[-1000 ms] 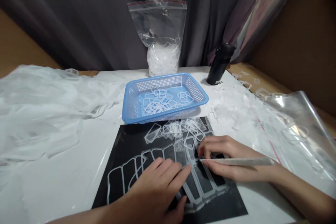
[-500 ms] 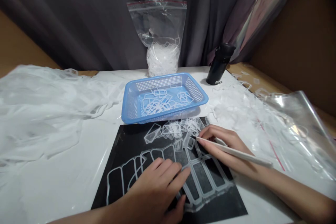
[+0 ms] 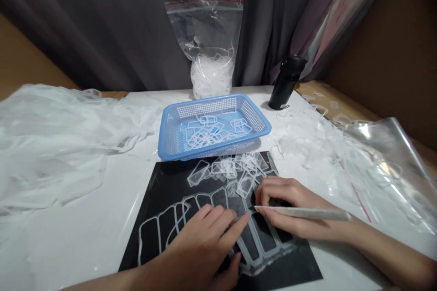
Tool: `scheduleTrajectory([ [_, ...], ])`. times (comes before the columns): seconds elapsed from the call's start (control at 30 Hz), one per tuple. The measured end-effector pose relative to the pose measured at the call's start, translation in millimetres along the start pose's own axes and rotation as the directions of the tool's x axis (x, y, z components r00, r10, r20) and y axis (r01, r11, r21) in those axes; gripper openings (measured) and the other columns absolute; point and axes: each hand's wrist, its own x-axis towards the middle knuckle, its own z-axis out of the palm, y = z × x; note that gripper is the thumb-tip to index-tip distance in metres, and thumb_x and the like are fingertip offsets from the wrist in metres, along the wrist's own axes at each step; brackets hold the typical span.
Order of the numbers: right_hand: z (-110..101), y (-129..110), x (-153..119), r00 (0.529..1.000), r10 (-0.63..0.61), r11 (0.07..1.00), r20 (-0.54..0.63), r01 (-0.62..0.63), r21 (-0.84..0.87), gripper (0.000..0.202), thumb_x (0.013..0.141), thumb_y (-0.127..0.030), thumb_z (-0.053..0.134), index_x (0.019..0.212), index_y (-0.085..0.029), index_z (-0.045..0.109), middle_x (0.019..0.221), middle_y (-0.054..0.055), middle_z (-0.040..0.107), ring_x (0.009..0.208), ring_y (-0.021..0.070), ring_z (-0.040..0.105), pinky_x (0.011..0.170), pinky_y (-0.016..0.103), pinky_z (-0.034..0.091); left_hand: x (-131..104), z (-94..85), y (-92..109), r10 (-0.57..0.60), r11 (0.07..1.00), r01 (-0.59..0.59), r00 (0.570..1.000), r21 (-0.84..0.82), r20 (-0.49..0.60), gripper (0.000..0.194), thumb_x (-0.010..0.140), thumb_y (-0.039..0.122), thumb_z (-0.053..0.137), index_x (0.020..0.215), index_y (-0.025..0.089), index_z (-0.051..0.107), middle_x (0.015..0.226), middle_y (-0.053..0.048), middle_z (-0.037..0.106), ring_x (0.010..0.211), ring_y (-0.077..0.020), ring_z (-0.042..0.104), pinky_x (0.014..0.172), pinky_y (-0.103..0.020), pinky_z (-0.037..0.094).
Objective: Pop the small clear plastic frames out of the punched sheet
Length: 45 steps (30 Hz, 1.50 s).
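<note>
My left hand [image 3: 208, 241] lies with its fingers spread on a translucent sheet of rounded rectangular frames [image 3: 254, 236], which rests on a black mat [image 3: 143, 200]. In my right hand [image 3: 290, 200] is a slim white tool [image 3: 310, 213] with a dark pointed tip, held in a pinch. The tip is over the sheet, just right of my left fingertips. Beyond both hands, small loose translucent frames [image 3: 225, 168] lie in a heap at the mat's far edge.
Past the mat stands a blue basket [image 3: 164, 141] holding small white frames. Behind it is a zip bag [image 3: 213, 72] of more frames. A black bottle [image 3: 287, 84] stands at the back right. Translucent sheets [image 3: 61, 141] cover the left; scraps [image 3: 307, 138] and a clear bag [image 3: 392, 159] lie right.
My right hand has moved nearer to me with the tool, away from the heap. A small frame piece now lies where the tool tip was. My left hand has hardly moved.
</note>
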Motion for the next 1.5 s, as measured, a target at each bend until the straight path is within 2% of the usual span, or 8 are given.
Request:
scheduleTrajectory([
  [0.2,-0.8,-3.2,-0.2,0.999,-0.030,0.999,0.026,0.031,-0.030,0.021,0.099,-0.024,0.052,0.078,-0.018,0.053,0.087,0.003,0.061,0.080,0.0149,0.057,0.074,0.028,0.045,-0.4,-2.3,-1.9,-0.013,0.999,0.013,1.000,-0.033,0.015,0.052,0.085,0.024,0.054,0.136,0.015,0.050,0.114,-0.010,0.064,0.095,-0.0236,0.060,0.088,-0.040,0.049],
  [0.47,-0.2,-16.5,1.3,0.990,-0.133,0.968,0.038,0.139,-0.207,0.019,0.097,-0.014,0.045,0.081,-0.017,0.054,0.090,0.009,0.062,0.085,0.0192,0.060,0.074,0.030,0.048,1.6,-1.6,1.2,-0.017,0.999,0.018,1.000,-0.030,0.025,0.049,0.086,0.024,0.053,0.134,0.015,0.052,0.110,-0.009,0.064,0.093,-0.0230,0.059,0.085,-0.039,0.050],
  [0.7,0.1,-14.9,-1.4,0.990,-0.121,0.950,0.072,0.136,-0.281,0.018,0.097,-0.014,0.045,0.082,-0.018,0.056,0.090,0.009,0.064,0.083,0.0190,0.060,0.072,0.030,0.050,0.0,0.4,-0.7,-0.014,0.999,0.015,1.000,-0.040,0.027,0.049,0.086,0.023,0.052,0.134,0.015,0.052,0.109,-0.009,0.064,0.093,-0.0236,0.060,0.086,-0.041,0.050],
  [0.9,16.6,-10.9,-7.3,0.963,-0.260,0.773,0.072,0.253,-0.582,0.012,0.094,-0.013,0.050,0.086,-0.018,0.058,0.100,0.011,0.068,0.086,0.0239,0.060,0.073,0.037,0.050,1.3,2.0,-0.7,-0.024,0.999,0.025,0.999,-0.024,0.040,0.049,0.085,0.023,0.053,0.133,0.014,0.051,0.107,-0.009,0.065,0.092,-0.0235,0.059,0.087,-0.042,0.050],
  [1.07,23.2,-14.5,-7.4,0.945,-0.322,0.635,0.052,0.256,-0.729,0.024,0.096,-0.011,0.041,0.087,-0.015,0.062,0.107,0.015,0.071,0.087,0.0276,0.061,0.073,0.042,0.051,0.8,5.0,-0.7,-0.014,1.000,0.014,1.000,-0.019,0.004,0.049,0.085,0.024,0.052,0.132,0.014,0.052,0.105,-0.009,0.065,0.091,-0.0241,0.059,0.086,-0.042,0.050],
  [1.23,10.2,-7.5,-8.5,0.942,-0.331,0.609,-0.050,0.173,-0.774,0.021,0.096,-0.009,0.044,0.085,-0.015,0.061,0.112,0.015,0.071,0.094,0.0286,0.062,0.076,0.042,0.051,0.6,3.6,-1.6,-0.021,0.999,0.021,1.000,-0.035,0.015,0.050,0.083,0.022,0.051,0.133,0.016,0.053,0.108,-0.009,0.065,0.093,-0.0242,0.060,0.088,-0.042,0.050],
  [1.33,-7.2,-5.1,-11.2,0.925,-0.324,0.623,-0.200,0.049,-0.781,0.011,0.094,-0.009,0.051,0.092,-0.016,0.060,0.115,0.015,0.070,0.097,0.0285,0.062,0.078,0.042,0.051,1.8,3.0,-2.8,-0.018,0.998,0.018,1.000,-0.063,0.004,0.052,0.081,0.020,0.051,0.133,0.016,0.053,0.107,-0.008,0.065,0.091,-0.0235,0.059,0.086,-0.041,0.050],
  [1.5,-29.4,-9.5,-12.7,0.792,-0.367,0.673,-0.488,-0.136,-0.727,0.014,0.088,-0.006,0.061,0.087,-0.019,0.057,0.109,0.012,0.072,0.091,0.0260,0.067,0.074,0.039,0.052,2.0,2.3,-2.6,-0.015,0.998,0.016,1.000,-0.062,0.021,0.053,0.081,0.019,0.053,0.133,0.015,0.053,0.109,-0.009,0.064,0.093,-0.0237,0.059,0.087,-0.042,0.049],
])
